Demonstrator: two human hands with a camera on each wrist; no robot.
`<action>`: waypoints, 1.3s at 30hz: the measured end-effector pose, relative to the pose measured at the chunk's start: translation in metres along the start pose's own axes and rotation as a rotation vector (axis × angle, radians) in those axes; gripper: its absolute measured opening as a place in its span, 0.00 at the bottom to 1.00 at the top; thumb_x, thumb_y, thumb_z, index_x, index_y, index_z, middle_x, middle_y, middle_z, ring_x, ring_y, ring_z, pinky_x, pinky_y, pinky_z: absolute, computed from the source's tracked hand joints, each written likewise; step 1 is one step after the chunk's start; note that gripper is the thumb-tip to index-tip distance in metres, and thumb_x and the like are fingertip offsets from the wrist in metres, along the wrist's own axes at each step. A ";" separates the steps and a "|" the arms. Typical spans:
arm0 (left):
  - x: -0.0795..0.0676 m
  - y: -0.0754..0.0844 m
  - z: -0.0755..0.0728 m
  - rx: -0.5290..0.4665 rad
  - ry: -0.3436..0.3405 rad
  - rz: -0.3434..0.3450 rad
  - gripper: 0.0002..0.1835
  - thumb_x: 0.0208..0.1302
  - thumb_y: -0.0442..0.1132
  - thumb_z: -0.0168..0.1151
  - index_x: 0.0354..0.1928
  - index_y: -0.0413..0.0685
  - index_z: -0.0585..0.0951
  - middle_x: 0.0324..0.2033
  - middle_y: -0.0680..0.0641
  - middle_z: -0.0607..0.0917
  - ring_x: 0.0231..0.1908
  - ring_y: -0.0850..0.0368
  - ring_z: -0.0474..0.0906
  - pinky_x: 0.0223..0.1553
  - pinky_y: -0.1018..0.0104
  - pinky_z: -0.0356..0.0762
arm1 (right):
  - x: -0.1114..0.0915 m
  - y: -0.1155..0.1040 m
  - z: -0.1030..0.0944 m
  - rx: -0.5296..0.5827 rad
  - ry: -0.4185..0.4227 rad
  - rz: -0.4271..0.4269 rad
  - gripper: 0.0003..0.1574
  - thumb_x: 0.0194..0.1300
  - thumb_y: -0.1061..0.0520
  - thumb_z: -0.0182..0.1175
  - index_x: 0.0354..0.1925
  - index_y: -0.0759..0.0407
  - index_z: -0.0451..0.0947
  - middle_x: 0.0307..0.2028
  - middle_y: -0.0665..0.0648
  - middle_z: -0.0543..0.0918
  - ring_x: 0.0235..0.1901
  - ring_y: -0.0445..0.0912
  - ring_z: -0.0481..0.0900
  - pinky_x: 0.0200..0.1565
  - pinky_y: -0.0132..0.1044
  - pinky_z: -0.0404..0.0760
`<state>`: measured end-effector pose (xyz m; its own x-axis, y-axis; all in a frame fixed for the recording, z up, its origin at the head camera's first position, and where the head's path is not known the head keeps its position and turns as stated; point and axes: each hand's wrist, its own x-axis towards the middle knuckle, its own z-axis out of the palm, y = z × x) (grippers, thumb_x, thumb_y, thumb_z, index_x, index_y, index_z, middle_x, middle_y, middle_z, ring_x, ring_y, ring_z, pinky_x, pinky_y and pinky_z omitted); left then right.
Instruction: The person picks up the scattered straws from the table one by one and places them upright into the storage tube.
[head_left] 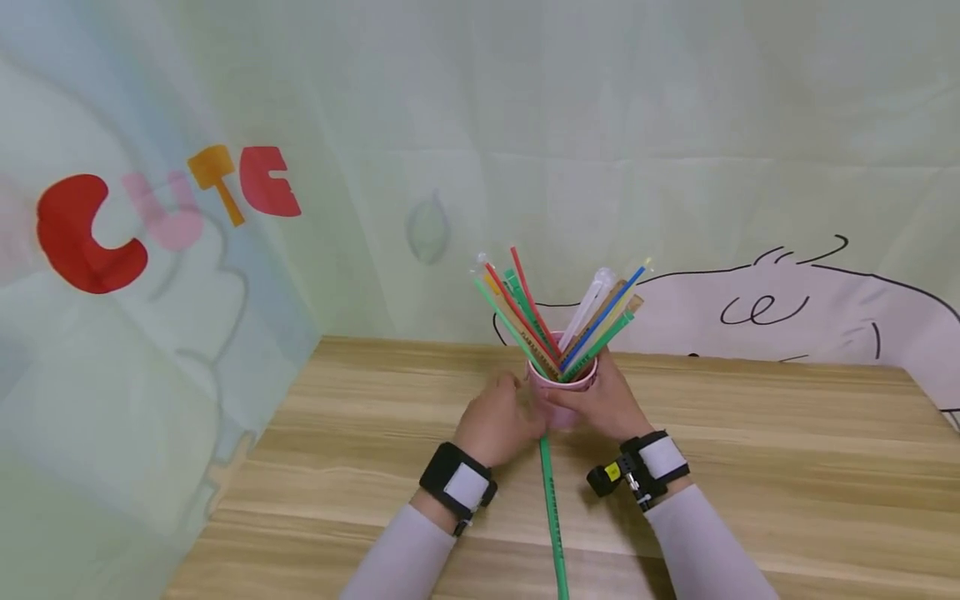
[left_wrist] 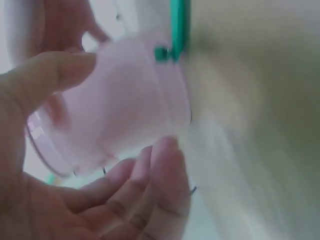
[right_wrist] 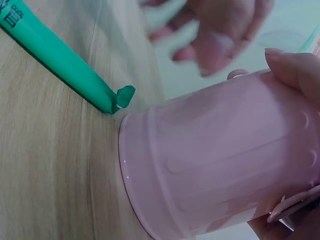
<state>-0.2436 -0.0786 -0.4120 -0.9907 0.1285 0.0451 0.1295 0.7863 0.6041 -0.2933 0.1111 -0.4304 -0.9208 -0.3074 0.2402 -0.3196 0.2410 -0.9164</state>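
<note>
A pink cup (head_left: 566, 408) stands on the wooden table, packed with wrapped straws (head_left: 551, 342) in green, red, white, brown and blue. My right hand (head_left: 609, 402) grips the cup near its rim from the right, thumb across the front. To the cup's left is my left hand (head_left: 500, 423), its fingers loosely bent; in the right wrist view a gap shows between this hand (right_wrist: 225, 35) and the cup (right_wrist: 225, 155). A long green-wrapped straw (head_left: 552, 508) lies on the tabletop, its crumpled wrapper end (right_wrist: 125, 96) beside the cup's base.
The wooden table (head_left: 360, 433) ends at a light fabric backdrop (head_left: 390, 208) behind the cup. Another printed curtain (head_left: 157, 350) borders the left side. Both wrists wear black straps, and a small camera (head_left: 606, 478) sticks out from the right one.
</note>
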 end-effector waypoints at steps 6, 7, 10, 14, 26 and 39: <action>-0.029 0.008 0.012 0.161 -0.084 0.019 0.32 0.56 0.52 0.76 0.51 0.33 0.78 0.34 0.43 0.85 0.28 0.52 0.80 0.28 0.56 0.80 | 0.000 0.001 -0.002 -0.027 0.003 0.031 0.61 0.57 0.55 0.79 0.78 0.50 0.54 0.70 0.56 0.73 0.70 0.54 0.72 0.72 0.60 0.68; -0.032 0.008 0.015 0.178 -0.095 0.028 0.32 0.56 0.52 0.76 0.51 0.34 0.78 0.32 0.44 0.84 0.26 0.54 0.79 0.26 0.58 0.78 | -0.001 0.001 -0.003 -0.031 0.002 0.037 0.61 0.57 0.54 0.79 0.78 0.49 0.53 0.70 0.56 0.73 0.70 0.54 0.71 0.72 0.60 0.68; -0.039 0.008 0.025 0.217 -0.121 0.049 0.34 0.55 0.54 0.77 0.54 0.35 0.78 0.29 0.47 0.83 0.24 0.57 0.76 0.24 0.62 0.74 | -0.001 0.001 -0.003 -0.031 0.010 0.051 0.62 0.56 0.52 0.80 0.78 0.47 0.53 0.70 0.55 0.72 0.70 0.53 0.71 0.72 0.58 0.68; -0.046 0.009 0.033 0.237 -0.117 0.062 0.28 0.54 0.52 0.77 0.46 0.38 0.81 0.23 0.51 0.80 0.20 0.59 0.73 0.20 0.64 0.70 | -0.002 0.001 -0.003 -0.024 0.009 0.052 0.61 0.56 0.52 0.80 0.78 0.46 0.55 0.70 0.54 0.73 0.69 0.51 0.71 0.72 0.56 0.67; -0.050 0.004 0.024 0.179 -0.060 0.071 0.17 0.50 0.38 0.69 0.16 0.53 0.68 0.12 0.56 0.67 0.13 0.58 0.66 0.13 0.64 0.63 | 0.000 0.001 -0.002 -0.011 0.004 0.038 0.59 0.55 0.53 0.80 0.76 0.46 0.57 0.68 0.56 0.75 0.68 0.53 0.73 0.70 0.55 0.68; -0.054 0.002 -0.023 0.086 -0.057 0.081 0.10 0.54 0.38 0.70 0.22 0.49 0.77 0.15 0.56 0.73 0.16 0.63 0.68 0.18 0.69 0.64 | 0.001 0.001 0.000 0.024 -0.011 0.017 0.59 0.55 0.56 0.80 0.76 0.47 0.58 0.67 0.55 0.76 0.67 0.52 0.74 0.71 0.55 0.68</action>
<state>-0.1913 -0.0976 -0.3954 -0.9731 0.2262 0.0445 0.2150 0.8204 0.5298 -0.2944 0.1110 -0.4307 -0.9233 -0.3140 0.2212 -0.2986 0.2242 -0.9277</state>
